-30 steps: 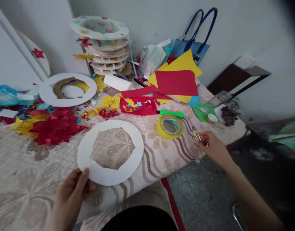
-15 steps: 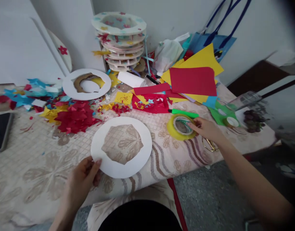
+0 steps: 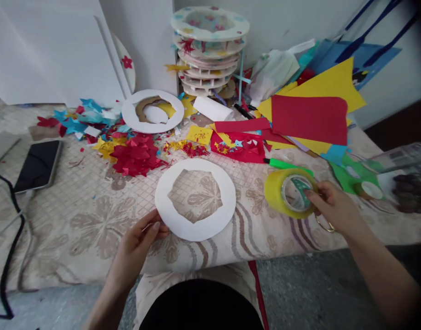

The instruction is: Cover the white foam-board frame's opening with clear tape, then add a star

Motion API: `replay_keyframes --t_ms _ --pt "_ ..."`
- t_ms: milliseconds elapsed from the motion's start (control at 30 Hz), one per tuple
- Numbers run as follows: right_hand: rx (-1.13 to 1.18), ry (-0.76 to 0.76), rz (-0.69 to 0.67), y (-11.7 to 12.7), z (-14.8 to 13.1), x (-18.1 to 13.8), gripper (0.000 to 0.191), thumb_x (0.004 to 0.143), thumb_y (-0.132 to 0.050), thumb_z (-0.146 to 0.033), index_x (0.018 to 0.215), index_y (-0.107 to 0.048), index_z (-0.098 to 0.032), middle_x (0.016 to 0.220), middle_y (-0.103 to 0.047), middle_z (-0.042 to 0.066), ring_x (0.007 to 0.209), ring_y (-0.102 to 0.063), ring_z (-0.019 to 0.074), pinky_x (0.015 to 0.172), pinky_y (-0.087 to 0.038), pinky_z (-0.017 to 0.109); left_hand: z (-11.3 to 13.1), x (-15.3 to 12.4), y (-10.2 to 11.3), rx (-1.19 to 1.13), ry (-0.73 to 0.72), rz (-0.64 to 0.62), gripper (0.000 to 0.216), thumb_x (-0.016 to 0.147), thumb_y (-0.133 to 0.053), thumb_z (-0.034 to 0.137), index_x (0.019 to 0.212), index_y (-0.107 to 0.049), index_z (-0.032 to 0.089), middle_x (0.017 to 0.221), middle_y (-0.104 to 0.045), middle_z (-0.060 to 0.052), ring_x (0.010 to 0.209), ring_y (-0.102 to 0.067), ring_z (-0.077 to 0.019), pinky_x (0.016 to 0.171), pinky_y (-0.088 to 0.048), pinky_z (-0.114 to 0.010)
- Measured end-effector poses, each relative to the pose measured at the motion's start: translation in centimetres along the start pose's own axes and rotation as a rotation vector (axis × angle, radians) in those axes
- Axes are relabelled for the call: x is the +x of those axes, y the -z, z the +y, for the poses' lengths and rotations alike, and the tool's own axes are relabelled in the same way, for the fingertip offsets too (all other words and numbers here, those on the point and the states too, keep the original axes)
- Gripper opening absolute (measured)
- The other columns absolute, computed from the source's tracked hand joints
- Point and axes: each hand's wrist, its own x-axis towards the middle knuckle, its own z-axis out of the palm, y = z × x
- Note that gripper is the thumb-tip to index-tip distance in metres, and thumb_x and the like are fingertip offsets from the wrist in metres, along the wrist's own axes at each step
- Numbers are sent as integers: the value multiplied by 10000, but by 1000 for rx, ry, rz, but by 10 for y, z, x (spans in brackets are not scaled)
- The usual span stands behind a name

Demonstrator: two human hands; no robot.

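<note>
Clamping the tilted yellow tape roll [image 3: 276, 195] at right of frame between thumb and fingers, your right hand [image 3: 337, 207] may drop it if the grip slackens; your left hand [image 3: 141, 238] touches the white paper ring [image 3: 196, 232] at centre (whether it pinches cannot be told), where uneven pressure could crease it.

Dim, soft lt, faint shadows; upper R corner near-blk, lower R v. dark; grapes [image 3: 410, 191] at R edge blurry.

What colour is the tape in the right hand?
The roll of tape is yellow; the head view shows it best.
</note>
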Motion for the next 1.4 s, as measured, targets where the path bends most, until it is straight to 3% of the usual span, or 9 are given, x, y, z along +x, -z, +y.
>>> replay_keyframes --t_ms 233,367,467,600,700,833,1067,1233,1400 --pt "434 39 -128 -18 -28 -22 248 818 -657 -460 934 -588 -252 713 -579 -10 496 -509 132 387 -398 251 7 -8 0 86 -66 85 603 697 -736 504 1186 -594 182 952 -627 -37 652 -602 -137 534 -530 -264" --pt "497 48 -214 -29 -48 -38 202 841 -648 -422 932 -596 -250 667 -551 -37 479 -497 104 399 -421 223 9 -22 -8 114 -108 98 519 772 -699 469 1215 -578 227 974 -620 -33 723 -583 -134 556 -490 -225" --pt "542 63 -229 -38 -59 -50 190 840 -653 -404 895 -588 -234 667 -542 -38 489 -513 102 412 -453 223 15 -36 -33 75 -47 -115 414 825 -653 475 1152 -622 224 910 -663 -39 662 -556 -124 586 -484 -244" --pt "619 89 -225 -47 -66 -62 242 839 -660 -389 1003 -577 -232 732 -550 -30 522 -524 111 426 -477 239 20 -50 -82 -205 160 -499 442 807 -637 568 1014 -668 178 894 -660 -65 707 -566 -148 588 -471 -261" --pt "631 83 -181 -50 -71 -70 320 825 -682 -377 1082 -557 -235 768 -557 -25 561 -535 120 453 -503 246 16 -54 -108 -456 345 -589 495 788 -628 623 936 -677 153 904 -630 -68 749 -554 -147 581 -434 -244" --pt "644 95 -122 -50 -76 -78 322 808 -697 -373 1067 -566 -232 793 -580 -17 577 -541 119 455 -502 232 11 -55 -122 -672 543 -571 478 746 -685 611 861 -654 148 874 -593 -46 746 -531 -136 580 -398 -236" --pt "637 118 -67 -54 -75 -88 311 805 -694 -381 1061 -582 -245 822 -622 4 645 -600 148 470 -505 233 14 -57 -125 -785 564 -498 316 699 -809 411 714 -613 163 761 -575 -2 749 -507 -120 689 -390 -244" --pt "486 112 -50 -48 -66 -96 405 806 -683 -380 1165 -555 -246 967 -679 63 739 -665 198 519 -547 272 15 -56 -122 -685 487 -476 284 689 -800 370 669 -604 166 666 -543 15 678 -444 -114 693 -348 -261" --pt "273 319 13 -32 -68 -113 399 797 -636 -281 1184 -540 -276 1084 -653 74 921 -664 255 727 -585 369 14 -56 -110 -450 346 -440 218 693 -737 320 643 -576 182 627 -493 27 648 -399 -125 656 -315 -272"
